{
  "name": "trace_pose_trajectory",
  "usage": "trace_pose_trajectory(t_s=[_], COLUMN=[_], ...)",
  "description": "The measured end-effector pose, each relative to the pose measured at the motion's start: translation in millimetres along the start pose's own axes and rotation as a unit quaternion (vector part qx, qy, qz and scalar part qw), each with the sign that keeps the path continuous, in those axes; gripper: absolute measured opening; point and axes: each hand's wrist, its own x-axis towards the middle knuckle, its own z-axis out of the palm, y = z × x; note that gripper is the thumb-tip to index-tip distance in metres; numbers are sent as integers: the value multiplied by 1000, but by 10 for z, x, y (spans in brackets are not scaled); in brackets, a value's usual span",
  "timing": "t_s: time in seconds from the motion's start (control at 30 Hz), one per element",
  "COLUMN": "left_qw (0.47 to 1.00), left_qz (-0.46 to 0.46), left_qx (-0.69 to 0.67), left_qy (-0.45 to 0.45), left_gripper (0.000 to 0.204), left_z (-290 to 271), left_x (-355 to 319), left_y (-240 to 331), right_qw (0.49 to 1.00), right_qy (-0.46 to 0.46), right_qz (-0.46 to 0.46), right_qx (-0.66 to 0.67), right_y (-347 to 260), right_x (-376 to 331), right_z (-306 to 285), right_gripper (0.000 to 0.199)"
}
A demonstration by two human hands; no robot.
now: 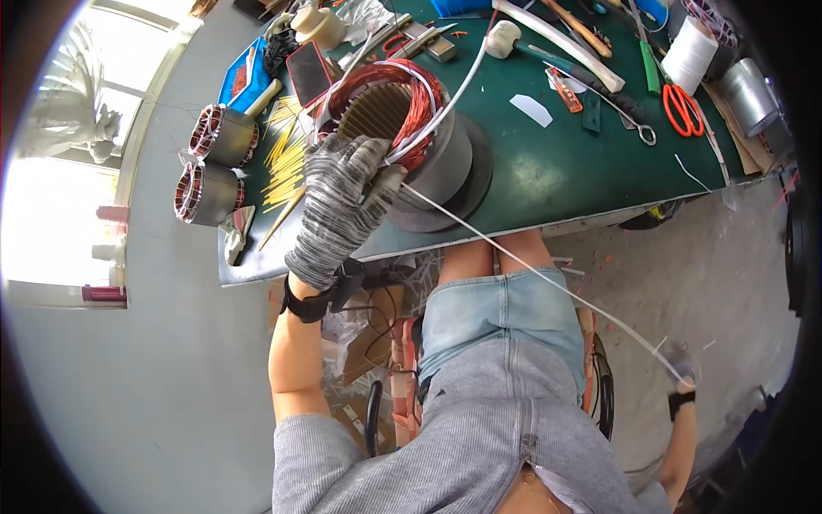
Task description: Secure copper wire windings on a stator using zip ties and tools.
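A motor stator (449, 167) with red copper windings (425, 101) stands on a dark round base near the table's front edge. My left hand (338, 197), in a grey striped glove, is closed over the near left rim of the windings, its thumb by the spot where a white cord (524, 262) comes out. That cord stretches across my lap to my right hand (679, 364), which is far out to the lower right, blurred, and gripping its end. Another length of white cord (467, 81) rises from the windings toward the far edge.
Two smaller stators (210, 193) sit left, beside yellow sticks (285, 158) and a phone (308, 73). Farther right lie a white-headed mallet (503, 38), orange-handled scissors (682, 111), a box cutter (565, 92) and a white thread spool (690, 53). My chair (407, 368) is below.
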Motion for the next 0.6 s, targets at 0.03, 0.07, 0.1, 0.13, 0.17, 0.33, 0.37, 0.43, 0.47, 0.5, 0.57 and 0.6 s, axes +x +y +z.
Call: trace_pose_trajectory(t_s=[0.03,0.07,0.1,0.13,0.17,0.33,0.37,0.43,0.47,0.5,0.57,0.6], left_qw=[999,997,997,996,993,993,993,992,993,993,993,988], left_qz=[-28,-29,-27,-8,4,11,-6,-39,-31,-24,-7,24], left_qx=[25,66,57,53,51,59,47,22,8,9,7,-14], left_qy=[-10,-27,-47,-75,-104,-102,-107,-115,-118,-117,-115,-153], left_gripper=[27,26,27,28,28,38,39,43,46,45,44,45], left_z=[-114,-237,-318,-308,-302,-296,-299,-317,-315,-321,-295,-257], left_x=[-105,-172,-114,54,137,97,90,98,114,124,135,162], left_y=[56,86,46,79,83,-78,-71,18,-1,-12,-33,-148], right_qw=[953,948,942,935,904,810,790,803,784,765,729,709], right_qy=[-86,-136,-180,-218,-81,239,285,268,280,291,334,354], right_qz=[-166,-235,-261,-277,-418,-490,-510,-497,-519,-541,-574,-589], right_qx=[-238,-166,-109,-36,23,214,185,193,194,194,169,156], right_y=[-1409,-2660,-4000,-5197,-5541,-7143,-7280,-7399,-7456,-7516,-7647,-7682], right_x=[545,836,754,723,814,1205,1298,1345,1374,1423,1530,1549], right_z=[52,9,-263,-421,-312,-180,-112,8,64,133,291,327], right_gripper=[29,28,27,26,24,22,22,36,38,40,41,42])
